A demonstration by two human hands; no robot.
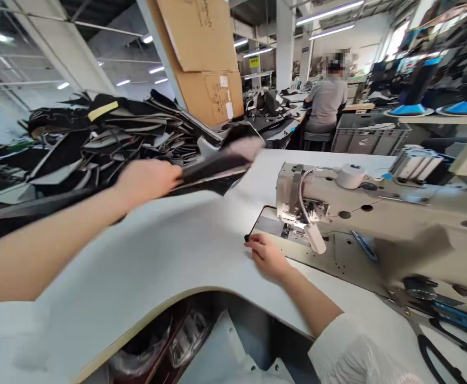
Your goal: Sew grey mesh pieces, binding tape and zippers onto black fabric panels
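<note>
From the head camera, the left hand [147, 178] is stretched out toward the upper left of the frame. Its arm runs long and nearly straight across the pale surface [157, 250]. Its grip is closed around one end of a dark cut piece [217, 162], which sticks out to the right of the fist and is blurred with motion. The piece hangs in the air at centre frame, just in front of the big pile of black and grey cut pieces [109, 133] on the left, and it is well apart from the needle.

The right hand [267, 256] lies palm-down on the surface in the middle of the frame. Its fingertips are at the near left corner of the sewing machine [377, 202] bed. Its grip is loose and flat and holds nothing, and the forearm comes in from the lower right in a white sleeve.

As for progress, I judge it an early point for this piece: it is in hand, but nothing lies under the presser foot, where the gooseneck lamp [313, 237] shines on a bare plate. The pile looks large, so plenty is left.

Scissors [437, 352] lie at the lower right edge. Cardboard boxes [209, 80] stand behind the pile. A seated person [325, 101] works at another bench in the upper right, beside a grey crate [367, 136].
</note>
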